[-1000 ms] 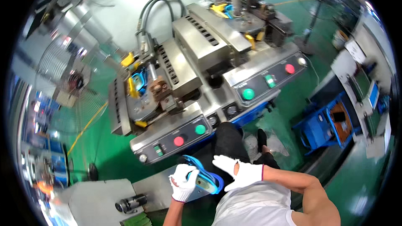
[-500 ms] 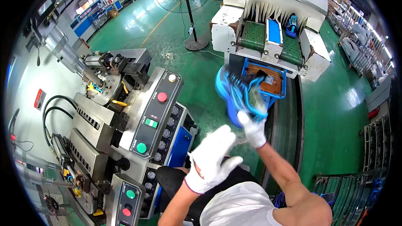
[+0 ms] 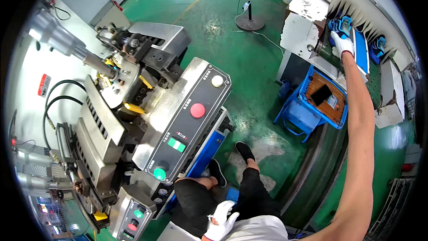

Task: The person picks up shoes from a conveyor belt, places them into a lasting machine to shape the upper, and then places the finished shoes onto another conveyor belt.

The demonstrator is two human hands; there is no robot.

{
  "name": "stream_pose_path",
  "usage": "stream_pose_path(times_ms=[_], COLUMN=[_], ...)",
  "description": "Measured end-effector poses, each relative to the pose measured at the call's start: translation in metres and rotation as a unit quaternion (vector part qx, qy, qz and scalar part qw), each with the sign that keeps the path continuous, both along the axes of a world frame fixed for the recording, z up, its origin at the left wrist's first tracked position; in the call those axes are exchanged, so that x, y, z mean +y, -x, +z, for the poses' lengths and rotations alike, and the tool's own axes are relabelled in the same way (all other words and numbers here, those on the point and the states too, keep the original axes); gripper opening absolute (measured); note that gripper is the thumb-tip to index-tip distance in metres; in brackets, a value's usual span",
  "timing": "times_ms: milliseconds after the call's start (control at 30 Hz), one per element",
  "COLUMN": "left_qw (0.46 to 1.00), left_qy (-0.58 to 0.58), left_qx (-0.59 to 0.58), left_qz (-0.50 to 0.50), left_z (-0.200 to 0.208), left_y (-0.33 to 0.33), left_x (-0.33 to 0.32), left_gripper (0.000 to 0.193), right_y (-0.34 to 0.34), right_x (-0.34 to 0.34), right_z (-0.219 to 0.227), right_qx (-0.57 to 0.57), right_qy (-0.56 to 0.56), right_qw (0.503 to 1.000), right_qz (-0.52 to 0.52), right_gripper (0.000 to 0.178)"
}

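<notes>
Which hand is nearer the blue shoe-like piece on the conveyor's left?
Right. The right hand is at the blue shoe-like piece, seemingly touching it; the left hand is well away, low in the view.

Your R hand (image 3: 343,44) & L hand (image 3: 220,224) are gloved white, R w/ dk red cuff edge (image 3: 348,53). Shoe-shaped pc (image 3: 343,25) by R = lt + dk blue. Your shirt (image 3: 263,230) = white, shorts (image 3: 256,194) blk. Ctrl panel (image 3: 185,122) dk grey w/ green btn (image 3: 159,173), red btn (image 3: 197,110), white btn (image 3: 217,81). Belt (image 3: 375,90) green, dotted. Stool (image 3: 301,115) blue, w/ brown slatted top (image 3: 337,112). Floor (image 3: 214,51) green.
</notes>
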State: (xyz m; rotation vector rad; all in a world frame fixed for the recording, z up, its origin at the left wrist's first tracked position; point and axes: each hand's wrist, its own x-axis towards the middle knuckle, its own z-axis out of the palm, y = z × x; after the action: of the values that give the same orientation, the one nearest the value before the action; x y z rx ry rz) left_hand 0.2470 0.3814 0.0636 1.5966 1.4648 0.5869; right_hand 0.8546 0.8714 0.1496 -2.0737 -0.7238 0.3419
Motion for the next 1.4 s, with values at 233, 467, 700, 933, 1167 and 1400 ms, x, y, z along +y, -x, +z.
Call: stream_pose_path(times_ms=[233, 467, 700, 933, 1167, 1400], left_qw=[0.995, 0.927, 0.64, 0.182, 0.031, 0.245], left_qy=[0.055, -0.033, 0.12, 0.476, 0.358, 0.408], left_qx=[-0.02, 0.185, 0.319, 0.288, 0.045, 0.295], left_qz=[0.079, 0.326, 0.688, 0.811, 0.932, 0.829], left_z=[0.008, 0.012, -0.026, -0.018, -0.1, -0.097], left_y=[-0.003, 0.122, 0.187, -0.062, -0.224, -0.198], left_x=[0.007, -0.075, -0.444, -0.683, -0.659, -0.659], left_gripper=[0.035, 0.029, 0.031, 0.071, 0.082, 0.034], right_y=[-0.051, 0.271, 0.494, 0.55, 0.601, 0.649], right_x=[0.026, -0.209, -0.364, -0.354, -0.342, -0.359], right_z=[-0.006, -0.145, -0.179, -0.156, -0.15, -0.105], right_qx=[-0.314, 0.194, 0.239, 0.088, 0.004, -0.034], right_qy=[0.005, -0.109, 0.073, 0.126, 0.126, 0.089], right_qw=[0.949, 0.935, 0.781, 0.65, 0.547, 0.459], right_qz=[0.033, 0.277, 0.573, 0.744, 0.828, 0.883], right_gripper=[0.08, 0.068, 0.068, 0.063, 0.061, 0.061])
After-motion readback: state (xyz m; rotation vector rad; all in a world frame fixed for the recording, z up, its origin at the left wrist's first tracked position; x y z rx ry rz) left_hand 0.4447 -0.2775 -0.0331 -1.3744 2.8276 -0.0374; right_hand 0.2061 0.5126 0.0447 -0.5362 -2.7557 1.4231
